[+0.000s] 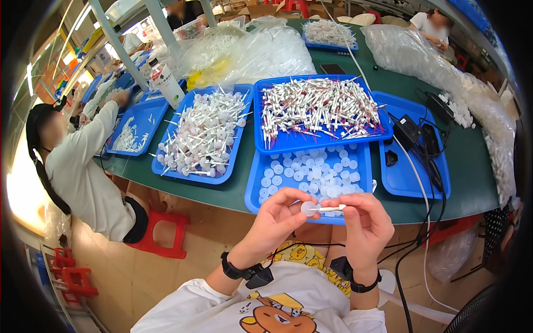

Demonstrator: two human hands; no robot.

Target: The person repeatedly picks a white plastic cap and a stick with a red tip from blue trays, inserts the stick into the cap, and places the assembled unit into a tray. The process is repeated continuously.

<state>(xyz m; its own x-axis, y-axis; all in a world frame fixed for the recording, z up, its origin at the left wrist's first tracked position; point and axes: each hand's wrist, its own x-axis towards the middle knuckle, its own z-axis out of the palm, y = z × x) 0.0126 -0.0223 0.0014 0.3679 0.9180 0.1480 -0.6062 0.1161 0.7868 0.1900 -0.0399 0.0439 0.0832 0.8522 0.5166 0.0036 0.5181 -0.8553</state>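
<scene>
In front of my body, just past the table's near edge, my left hand (pixel 280 215) pinches a small translucent white disc (pixel 308 208) between thumb and fingertips. My right hand (pixel 367 221) grips a thin white stick-like piece (pixel 333 209), its inner end pointing at the disc and meeting it or nearly so. Whether the stick sits inside the disc is too small to tell. Just beyond both hands lies a blue tray (pixel 252 186) of similar discs. Resting partly over it is another blue tray (pixel 319 145) heaped with white sticks bearing red ends.
Left of these, a blue tray (pixel 204 178) holds sticks with discs on them. A blue tray (pixel 401 173) at right carries black adapters and cables. Behind stand a bottle (pixel 165 83), a phone (pixel 333 69) and plastic bags (pixel 277 50). A co-worker (pixel 86 161) sits at left.
</scene>
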